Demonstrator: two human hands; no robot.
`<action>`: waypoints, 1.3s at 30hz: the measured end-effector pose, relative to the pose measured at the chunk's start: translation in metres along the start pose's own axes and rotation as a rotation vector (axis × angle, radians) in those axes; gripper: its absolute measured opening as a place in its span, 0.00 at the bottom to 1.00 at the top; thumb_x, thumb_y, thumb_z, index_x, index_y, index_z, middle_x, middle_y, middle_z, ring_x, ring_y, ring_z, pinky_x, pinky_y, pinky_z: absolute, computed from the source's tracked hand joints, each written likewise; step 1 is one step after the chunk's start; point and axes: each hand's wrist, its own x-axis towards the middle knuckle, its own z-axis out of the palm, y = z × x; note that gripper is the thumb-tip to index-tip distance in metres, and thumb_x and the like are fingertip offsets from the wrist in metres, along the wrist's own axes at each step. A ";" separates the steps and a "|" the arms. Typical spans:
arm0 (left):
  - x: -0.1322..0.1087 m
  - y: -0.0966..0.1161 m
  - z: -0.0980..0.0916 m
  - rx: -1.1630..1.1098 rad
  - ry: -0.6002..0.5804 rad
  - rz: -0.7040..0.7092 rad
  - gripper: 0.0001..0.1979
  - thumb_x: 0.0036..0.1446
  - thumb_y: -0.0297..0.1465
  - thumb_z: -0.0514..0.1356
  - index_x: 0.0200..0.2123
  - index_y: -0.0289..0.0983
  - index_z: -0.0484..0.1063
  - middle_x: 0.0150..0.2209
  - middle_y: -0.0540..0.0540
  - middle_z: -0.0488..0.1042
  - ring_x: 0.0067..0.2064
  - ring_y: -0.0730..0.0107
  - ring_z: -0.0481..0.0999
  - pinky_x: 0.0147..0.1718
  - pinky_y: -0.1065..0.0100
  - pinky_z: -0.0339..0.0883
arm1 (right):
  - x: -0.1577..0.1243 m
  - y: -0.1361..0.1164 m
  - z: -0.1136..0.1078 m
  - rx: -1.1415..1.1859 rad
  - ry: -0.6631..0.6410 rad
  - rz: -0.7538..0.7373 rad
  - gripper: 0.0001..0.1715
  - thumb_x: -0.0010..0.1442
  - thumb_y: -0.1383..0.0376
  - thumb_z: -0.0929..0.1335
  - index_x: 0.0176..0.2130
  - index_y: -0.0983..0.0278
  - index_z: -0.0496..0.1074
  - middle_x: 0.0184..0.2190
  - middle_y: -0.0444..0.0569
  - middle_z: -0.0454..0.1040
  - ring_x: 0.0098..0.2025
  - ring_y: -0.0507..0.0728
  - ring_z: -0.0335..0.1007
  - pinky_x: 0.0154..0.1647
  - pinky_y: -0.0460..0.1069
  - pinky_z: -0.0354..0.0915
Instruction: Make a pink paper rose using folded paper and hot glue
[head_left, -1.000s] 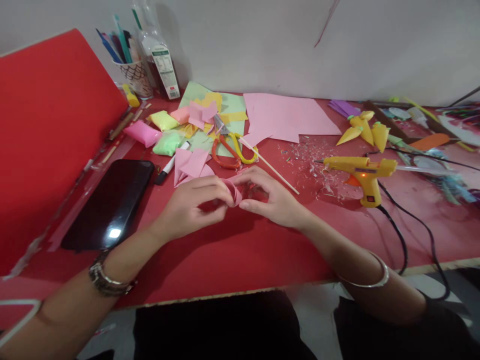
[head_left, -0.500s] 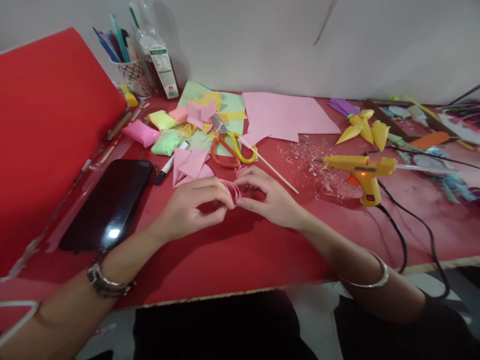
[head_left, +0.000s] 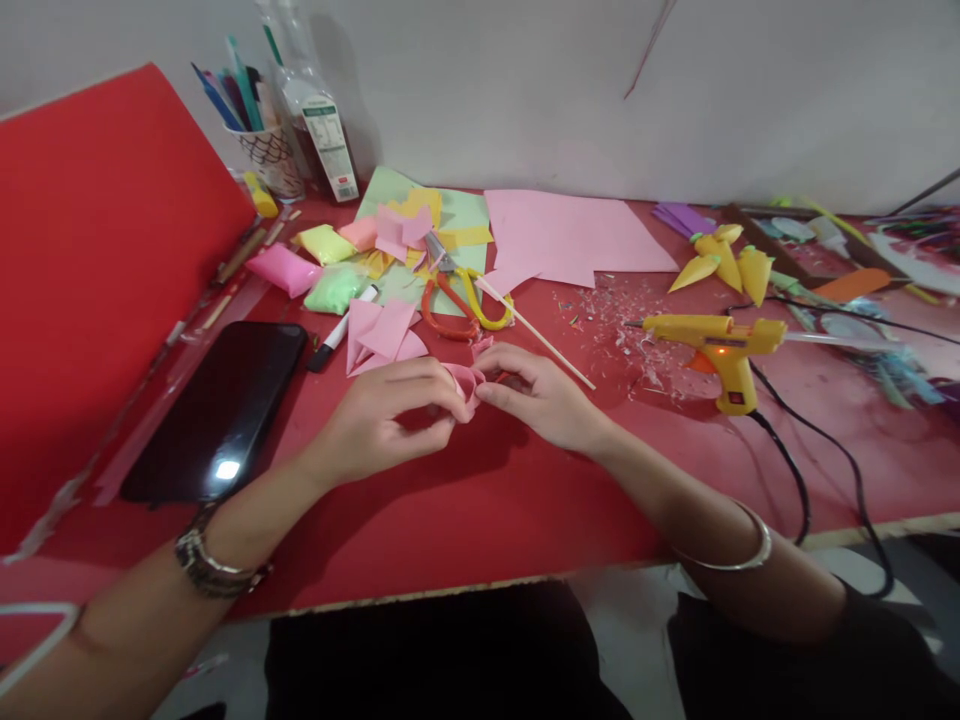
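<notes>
Between my two hands is a small curled piece of pink paper (head_left: 466, 380), held just above the red table. My left hand (head_left: 401, 405) pinches it from the left, its fingers partly covering it. On the other side, the thumb and fingertips of my right hand (head_left: 536, 390) close on its right edge. Folded pink paper pieces (head_left: 382, 335) lie just beyond my left hand. Past the fingers rest scissors (head_left: 465, 300) with orange and yellow handles, and a thin wooden stick (head_left: 544, 335) slants toward my right hand.
A yellow glue gun (head_left: 720, 350) with its light on and a black cord lies right, near scattered shavings (head_left: 652, 350). A black phone (head_left: 217, 410) lies left. Behind are a pink sheet (head_left: 577, 235), a bottle (head_left: 326, 140), a pen cup (head_left: 270, 160) and yellow paper cones (head_left: 724, 260).
The curled paper has turned and shows more of its inner side. My right fingers have shifted slightly down and closed more on its edge. My left hand stays almost in place.
</notes>
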 end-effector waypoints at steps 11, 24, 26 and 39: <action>0.000 0.003 0.001 -0.008 0.035 -0.096 0.05 0.48 0.22 0.55 0.28 0.38 0.65 0.27 0.54 0.70 0.27 0.79 0.69 0.30 0.76 0.65 | 0.000 -0.002 0.002 0.125 0.062 0.086 0.04 0.53 0.67 0.64 0.30 0.66 0.68 0.27 0.43 0.69 0.30 0.48 0.66 0.33 0.44 0.63; -0.002 -0.004 0.007 -0.012 0.178 -0.228 0.16 0.47 0.22 0.56 0.41 0.38 0.62 0.26 0.55 0.67 0.25 0.78 0.69 0.28 0.75 0.66 | -0.001 -0.005 0.001 -0.080 0.210 0.000 0.05 0.52 0.66 0.66 0.33 0.64 0.70 0.31 0.45 0.74 0.31 0.50 0.67 0.30 0.45 0.63; -0.001 -0.005 0.007 0.034 0.191 -0.257 0.16 0.47 0.24 0.56 0.42 0.38 0.61 0.26 0.55 0.68 0.26 0.77 0.69 0.29 0.73 0.66 | -0.002 -0.005 0.001 -0.106 0.211 -0.023 0.06 0.52 0.67 0.66 0.34 0.64 0.70 0.32 0.45 0.74 0.32 0.50 0.67 0.30 0.45 0.63; -0.002 -0.011 0.004 0.183 0.269 -0.162 0.17 0.52 0.25 0.54 0.46 0.39 0.59 0.31 0.51 0.70 0.33 0.74 0.70 0.34 0.71 0.66 | -0.002 -0.001 0.004 -0.017 0.370 -0.094 0.06 0.55 0.69 0.61 0.36 0.62 0.61 0.32 0.44 0.64 0.33 0.49 0.63 0.32 0.46 0.62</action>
